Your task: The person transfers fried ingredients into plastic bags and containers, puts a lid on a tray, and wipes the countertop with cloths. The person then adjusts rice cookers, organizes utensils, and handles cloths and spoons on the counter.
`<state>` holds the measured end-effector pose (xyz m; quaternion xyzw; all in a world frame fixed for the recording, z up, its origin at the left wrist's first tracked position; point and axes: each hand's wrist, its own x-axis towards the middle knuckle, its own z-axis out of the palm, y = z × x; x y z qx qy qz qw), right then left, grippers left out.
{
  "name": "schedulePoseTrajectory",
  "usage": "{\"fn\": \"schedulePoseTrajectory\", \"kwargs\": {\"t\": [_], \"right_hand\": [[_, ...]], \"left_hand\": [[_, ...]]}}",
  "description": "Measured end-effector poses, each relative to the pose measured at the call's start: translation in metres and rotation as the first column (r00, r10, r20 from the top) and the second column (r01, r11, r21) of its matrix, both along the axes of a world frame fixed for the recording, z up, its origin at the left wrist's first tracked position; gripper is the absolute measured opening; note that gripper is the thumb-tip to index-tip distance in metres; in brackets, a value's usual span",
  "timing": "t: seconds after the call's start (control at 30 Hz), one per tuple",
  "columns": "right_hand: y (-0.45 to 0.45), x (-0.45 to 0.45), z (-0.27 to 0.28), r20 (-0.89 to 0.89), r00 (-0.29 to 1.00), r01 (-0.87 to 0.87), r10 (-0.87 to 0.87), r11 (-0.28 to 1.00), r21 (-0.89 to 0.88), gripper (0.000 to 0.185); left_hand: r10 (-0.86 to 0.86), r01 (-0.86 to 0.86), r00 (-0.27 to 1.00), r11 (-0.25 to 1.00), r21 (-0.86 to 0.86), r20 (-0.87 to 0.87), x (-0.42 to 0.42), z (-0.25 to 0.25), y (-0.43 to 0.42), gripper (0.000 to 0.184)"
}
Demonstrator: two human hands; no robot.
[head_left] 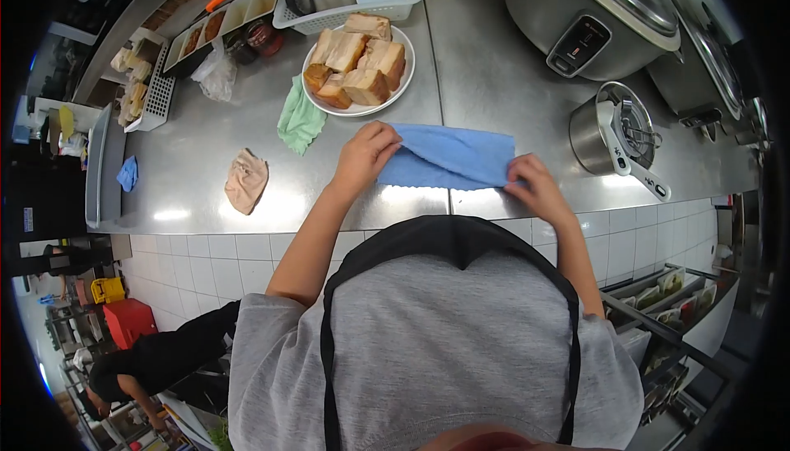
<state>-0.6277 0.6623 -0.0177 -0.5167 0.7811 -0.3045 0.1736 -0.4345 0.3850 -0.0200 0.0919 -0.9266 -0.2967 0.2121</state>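
Observation:
A blue cloth lies folded lengthwise on the steel counter, close to its front edge. My left hand pinches the cloth's upper left corner between thumb and fingers. At the cloth's right end, my right hand has its fingers closed on the edge. Just beyond the cloth to the left, a white plate holds several thick blocks of cooked meat. A crumpled green cloth lies beside the plate, and a beige cloth sits farther left.
Steel pot with utensils stands right, below a large cooker. White basket with bowls is at the back. Left are a small blue cloth, a plastic bag and a perforated tray. Another person is at lower left.

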Motion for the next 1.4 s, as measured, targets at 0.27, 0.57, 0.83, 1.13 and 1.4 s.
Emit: {"fn": "schedulePoseTrajectory", "kwargs": {"t": [0.27, 0.57, 0.83, 1.13, 1.4], "right_hand": [[0.022, -0.031, 0.128, 0.514, 0.857, 0.234, 0.023, 0.872, -0.429, 0.011], [-0.021, -0.095, 0.11, 0.18, 0.954, 0.288, -0.24, 0.901, -0.325, 0.011], [-0.007, -0.093, 0.14, -0.028, 0.985, 0.135, -0.168, 0.87, -0.475, 0.011], [0.052, -0.016, 0.043, 0.451, 0.892, -0.105, -0.028, 0.958, 0.267, 0.008], [0.018, -0.061, 0.133, -0.049, 0.964, 0.235, -0.261, 0.925, -0.297, 0.01]], "left_hand": [[0.075, 0.144, 0.93, 0.827, 0.543, -0.36, 0.005, 0.139, 0.024, 0.014], [0.175, 0.004, 0.943, 0.844, 0.537, -0.283, -0.074, 0.103, -0.011, 0.022], [0.124, 0.063, 0.905, 0.906, 0.418, -0.407, -0.081, 0.103, -0.012, 0.024], [-0.304, -0.008, 0.883, 0.754, 0.657, 0.359, 0.014, -0.007, 0.037, 0.028], [-0.014, 0.073, 0.996, 0.721, 0.69, -0.091, -0.045, 0.089, -0.006, 0.028]]}}
